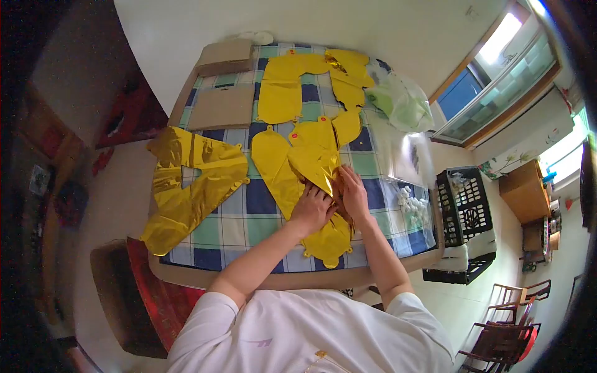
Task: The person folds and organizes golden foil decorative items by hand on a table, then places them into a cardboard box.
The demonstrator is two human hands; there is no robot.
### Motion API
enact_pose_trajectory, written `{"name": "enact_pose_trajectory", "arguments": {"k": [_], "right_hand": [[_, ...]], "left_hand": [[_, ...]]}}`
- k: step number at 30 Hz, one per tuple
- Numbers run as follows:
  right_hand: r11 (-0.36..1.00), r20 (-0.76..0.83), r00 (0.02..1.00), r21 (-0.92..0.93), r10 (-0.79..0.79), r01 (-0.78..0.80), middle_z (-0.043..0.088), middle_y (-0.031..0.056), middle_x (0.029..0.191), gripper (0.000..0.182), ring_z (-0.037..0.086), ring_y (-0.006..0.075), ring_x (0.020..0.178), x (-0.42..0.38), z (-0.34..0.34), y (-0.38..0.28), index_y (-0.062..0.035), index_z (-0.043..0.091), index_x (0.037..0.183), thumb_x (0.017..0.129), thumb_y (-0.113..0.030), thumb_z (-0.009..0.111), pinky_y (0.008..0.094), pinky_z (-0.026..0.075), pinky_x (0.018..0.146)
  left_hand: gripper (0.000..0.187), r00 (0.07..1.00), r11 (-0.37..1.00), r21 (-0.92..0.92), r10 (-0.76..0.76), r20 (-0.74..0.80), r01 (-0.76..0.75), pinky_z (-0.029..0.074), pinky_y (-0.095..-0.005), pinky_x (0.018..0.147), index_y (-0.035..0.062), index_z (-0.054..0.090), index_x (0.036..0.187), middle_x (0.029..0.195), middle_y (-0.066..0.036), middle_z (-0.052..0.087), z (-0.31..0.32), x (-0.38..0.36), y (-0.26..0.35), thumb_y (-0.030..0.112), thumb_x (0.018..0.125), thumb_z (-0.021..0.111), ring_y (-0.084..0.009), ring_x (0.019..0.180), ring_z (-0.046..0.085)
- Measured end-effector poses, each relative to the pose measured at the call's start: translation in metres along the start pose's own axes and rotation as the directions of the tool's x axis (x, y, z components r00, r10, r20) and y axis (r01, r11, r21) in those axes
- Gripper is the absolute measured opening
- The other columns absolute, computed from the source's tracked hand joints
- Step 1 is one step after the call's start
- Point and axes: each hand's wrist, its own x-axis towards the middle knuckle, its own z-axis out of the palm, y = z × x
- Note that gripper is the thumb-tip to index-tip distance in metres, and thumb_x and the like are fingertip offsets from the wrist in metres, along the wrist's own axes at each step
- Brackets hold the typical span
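While the foil [316, 163] stretches lengthwise from mid-desk [199, 273] towards the near edge, left hand [313, 212] and right hand [354, 196] both touch it, fingers bunched; I cannot tell whether either grip is closed.

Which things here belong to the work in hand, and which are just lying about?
Likely in the work:
- crumpled foil, under the left hand and right hand
- flat gold foils around it
- checked cloth beneath

Apparently just lying about:
- cardboard
- greenish plastic bag
- white bits at the table's right
- black crate
- chairs
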Motion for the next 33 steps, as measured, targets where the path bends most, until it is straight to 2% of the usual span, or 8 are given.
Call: {"name": "enact_pose_trajectory", "arguments": {"k": [3,12,14,22,25,29,30,33], "right_hand": [[0.985,0.105,0.992,-0.150,-0.071,0.086,0.052,0.0171,0.132,0.035,0.044,0.0337,0.127,-0.002,-0.003,-0.006,-0.0064,0.057,0.123,0.090,-0.006,0.047,0.0464,0.033,0.106],[0.967,0.198,0.979,-0.237,-0.047,0.094,0.043,0.0125,0.142,0.047,0.036,0.0307,0.134,-0.004,-0.004,-0.008,-0.0088,0.047,0.134,0.087,-0.007,0.047,0.0466,0.026,0.110],[0.969,0.204,0.977,-0.227,-0.056,0.103,0.043,0.0117,0.142,0.048,0.035,0.0297,0.135,-0.005,-0.004,-0.005,-0.0093,0.046,0.135,0.087,-0.007,0.046,0.0458,0.025,0.111],[0.973,0.208,0.978,-0.219,-0.028,0.074,0.042,0.0100,0.143,0.049,0.033,0.0278,0.136,-0.005,-0.002,-0.005,-0.0093,0.047,0.135,0.086,-0.005,0.045,0.0454,0.023,0.113],[0.972,0.211,0.977,-0.223,-0.025,0.073,0.043,0.0097,0.143,0.050,0.033,0.0278,0.136,-0.004,-0.002,-0.005,-0.0089,0.047,0.134,0.085,-0.004,0.045,0.0455,0.023,0.113],[0.974,0.206,0.978,-0.216,-0.028,0.073,0.043,0.0095,0.143,0.051,0.033,0.0278,0.136,-0.005,-0.003,-0.006,-0.0095,0.047,0.134,0.084,-0.004,0.047,0.0458,0.023,0.112],[0.976,0.200,0.979,-0.207,-0.030,0.072,0.043,0.0095,0.143,0.051,0.033,0.0278,0.136,-0.004,-0.003,-0.007,-0.0098,0.047,0.134,0.084,-0.004,0.047,0.0460,0.023,0.112],[0.967,0.153,0.987,-0.237,-0.055,0.090,0.048,0.0110,0.138,0.044,0.039,0.0290,0.132,-0.004,-0.001,-0.009,-0.0103,0.051,0.130,0.087,-0.003,0.047,0.0461,0.029,0.109]], "left_hand": [[0.041,0.999,1.000,-0.017,-0.004,0.035,0.005,0.024,-0.0489,0.112,0.0027,0.060,0.115,0.124,-0.018,0.053,-0.003,0.000,0.000,0.033,0.089,0.054,-0.0351,0.121,0.044],[0.046,1.000,1.000,-0.022,0.004,-0.009,-0.004,0.031,-0.0492,0.106,-0.0010,0.054,0.116,0.118,-0.022,0.053,0.005,0.001,-0.004,0.031,0.083,0.061,-0.0380,0.119,0.044],[0.052,0.993,0.974,-0.216,-0.093,-0.078,0.075,0.035,-0.0470,0.102,-0.0012,0.050,0.120,0.118,-0.022,0.053,0.002,0.004,-0.003,0.032,0.083,0.064,-0.0386,0.117,0.046],[0.070,0.830,0.556,-0.758,-0.557,-0.035,0.341,0.046,-0.0416,0.089,-0.0002,0.032,0.134,0.120,-0.024,0.056,-0.009,0.034,-0.021,0.030,0.082,0.067,-0.0376,0.111,0.055],[0.068,0.804,0.576,-0.784,-0.567,-0.181,0.230,0.048,-0.0393,0.087,0.0016,0.029,0.136,0.118,-0.022,0.058,-0.016,0.048,-0.030,0.021,0.083,0.067,-0.0342,0.106,0.059],[0.058,0.826,0.536,-0.799,-0.556,-0.089,0.274,0.049,-0.0355,0.081,0.0008,0.033,0.134,0.109,-0.017,0.063,-0.003,0.055,-0.054,0.006,0.084,0.062,-0.0270,0.098,0.064],[0.058,0.831,0.427,-0.862,-0.557,-0.014,0.272,0.049,-0.0379,0.079,0.0011,0.034,0.135,0.105,-0.018,0.064,-0.005,0.060,-0.057,0.002,0.083,0.059,-0.0297,0.096,0.064],[0.062,0.765,0.719,-0.553,-0.609,-0.207,0.422,0.050,-0.0398,0.076,0.0029,0.031,0.139,0.099,-0.019,0.065,-0.009,0.063,-0.060,-0.001,0.082,0.055,-0.0337,0.089,0.064]]}}
